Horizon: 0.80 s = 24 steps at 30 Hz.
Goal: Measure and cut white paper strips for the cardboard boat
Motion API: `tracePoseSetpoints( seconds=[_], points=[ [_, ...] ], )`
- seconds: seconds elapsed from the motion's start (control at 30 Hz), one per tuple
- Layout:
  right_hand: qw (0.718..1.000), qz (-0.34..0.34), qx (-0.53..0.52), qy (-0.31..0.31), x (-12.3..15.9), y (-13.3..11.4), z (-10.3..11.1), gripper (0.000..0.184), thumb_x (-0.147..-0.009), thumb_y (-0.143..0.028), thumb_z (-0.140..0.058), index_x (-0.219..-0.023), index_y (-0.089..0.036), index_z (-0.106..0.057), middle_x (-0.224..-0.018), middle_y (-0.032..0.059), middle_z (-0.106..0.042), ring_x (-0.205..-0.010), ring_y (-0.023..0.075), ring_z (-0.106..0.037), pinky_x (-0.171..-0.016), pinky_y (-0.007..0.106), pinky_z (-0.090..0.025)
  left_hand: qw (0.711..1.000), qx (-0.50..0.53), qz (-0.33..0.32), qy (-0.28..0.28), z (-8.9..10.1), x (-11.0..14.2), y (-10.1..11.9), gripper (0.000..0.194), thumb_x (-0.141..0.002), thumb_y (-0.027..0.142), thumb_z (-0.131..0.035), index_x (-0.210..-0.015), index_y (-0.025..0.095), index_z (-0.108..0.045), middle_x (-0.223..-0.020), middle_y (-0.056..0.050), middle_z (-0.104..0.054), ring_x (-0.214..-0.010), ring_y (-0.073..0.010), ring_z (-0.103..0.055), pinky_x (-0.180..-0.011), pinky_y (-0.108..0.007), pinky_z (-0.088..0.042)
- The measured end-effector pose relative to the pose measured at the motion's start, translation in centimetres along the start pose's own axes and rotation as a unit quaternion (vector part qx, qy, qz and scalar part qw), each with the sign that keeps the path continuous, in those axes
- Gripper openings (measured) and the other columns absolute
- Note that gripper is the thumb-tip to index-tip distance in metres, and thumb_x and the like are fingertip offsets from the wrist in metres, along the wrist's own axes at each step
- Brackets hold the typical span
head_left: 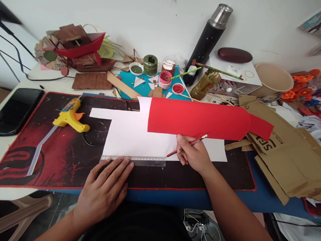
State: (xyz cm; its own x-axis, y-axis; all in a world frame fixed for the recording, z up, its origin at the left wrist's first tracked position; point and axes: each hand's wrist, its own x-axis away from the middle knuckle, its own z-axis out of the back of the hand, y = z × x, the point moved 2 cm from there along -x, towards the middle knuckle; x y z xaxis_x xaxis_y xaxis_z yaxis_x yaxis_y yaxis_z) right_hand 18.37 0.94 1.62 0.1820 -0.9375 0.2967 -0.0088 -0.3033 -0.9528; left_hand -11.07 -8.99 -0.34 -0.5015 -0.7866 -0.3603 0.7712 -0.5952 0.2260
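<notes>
My left hand lies with its fingers stretched out on a clear ruler, pressing it along the lower edge of a white sheet. In my right hand is a red and black pencil, gripped between thumb and fingers. The pencil's tip touches down at the sheet's edge, by the ruler's right end. Over the sheet's upper right part curls a red corrugated sheet, its white back seemingly continuous with the white sheet.
A yellow glue gun and a phone lie to the left. Model boats, paint jars and a black thermos stand behind. Brown cardboard is piled at right. A dark mat lies beneath the sheet.
</notes>
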Motion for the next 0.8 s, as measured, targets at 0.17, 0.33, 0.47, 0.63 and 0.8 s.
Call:
tracePoseSetpoints(
  seconds=[0.17,0.33,0.47,0.63,0.8],
  points=[
    [1.0,0.004,-0.003,-0.005,0.01,-0.09,-0.03,0.062,-0.096,-0.075,-0.072,-0.066,-0.022,-0.059,-0.041,-0.0097,-0.039,-0.031,0.0102,-0.048,-0.036,0.022,-0.034,1.0,-0.003,-0.002,-0.003,-0.1,0.03,-0.08,0.069,-0.106,0.028,-0.061,-0.172,0.024,-0.04,-0.149,-0.01,-0.072,-0.134,-0.0331,-0.069,-0.13,-0.053,-0.034],
    [1.0,0.008,0.017,-0.01,-0.04,-0.25,0.01,0.062,-0.098,-0.074,-0.069,-0.066,-0.022,-0.058,-0.044,-0.0083,-0.043,-0.033,0.0098,-0.05,-0.037,0.022,-0.034,1.0,0.0,0.0,-0.007,-0.01,0.17,-0.12,0.069,-0.106,0.029,-0.06,-0.172,0.024,-0.041,-0.151,-0.01,-0.071,-0.136,-0.0325,-0.068,-0.131,-0.053,-0.034],
    [1.0,0.009,0.014,-0.012,-0.08,-0.13,0.03,0.062,-0.099,-0.074,-0.069,-0.067,-0.022,-0.058,-0.044,-0.0089,-0.042,-0.032,0.0095,-0.049,-0.036,0.022,-0.033,1.0,0.001,-0.001,-0.005,0.02,0.09,-0.09,0.069,-0.106,0.028,-0.061,-0.172,0.024,-0.04,-0.15,-0.01,-0.072,-0.135,-0.0322,-0.068,-0.132,-0.053,-0.033],
    [1.0,0.011,0.02,-0.013,-0.03,0.01,0.04,0.06,-0.101,-0.072,-0.067,-0.069,-0.022,-0.058,-0.047,-0.0081,-0.046,-0.033,0.0087,-0.049,-0.037,0.022,-0.033,1.0,0.0,-0.004,-0.008,-0.08,0.06,-0.09,0.069,-0.105,0.028,-0.062,-0.171,0.023,-0.042,-0.151,-0.01,-0.071,-0.136,-0.0326,-0.068,-0.132,-0.053,-0.033],
    [1.0,0.01,0.025,-0.016,0.06,-0.27,-0.02,0.06,-0.101,-0.072,-0.067,-0.069,-0.022,-0.058,-0.044,-0.0087,-0.044,-0.033,0.0097,-0.049,-0.038,0.023,-0.036,1.0,-0.001,-0.004,-0.006,0.08,0.04,-0.05,0.068,-0.105,0.027,-0.061,-0.171,0.023,-0.043,-0.15,-0.011,-0.072,-0.137,-0.032,-0.067,-0.132,-0.052,-0.033]
  ],
)
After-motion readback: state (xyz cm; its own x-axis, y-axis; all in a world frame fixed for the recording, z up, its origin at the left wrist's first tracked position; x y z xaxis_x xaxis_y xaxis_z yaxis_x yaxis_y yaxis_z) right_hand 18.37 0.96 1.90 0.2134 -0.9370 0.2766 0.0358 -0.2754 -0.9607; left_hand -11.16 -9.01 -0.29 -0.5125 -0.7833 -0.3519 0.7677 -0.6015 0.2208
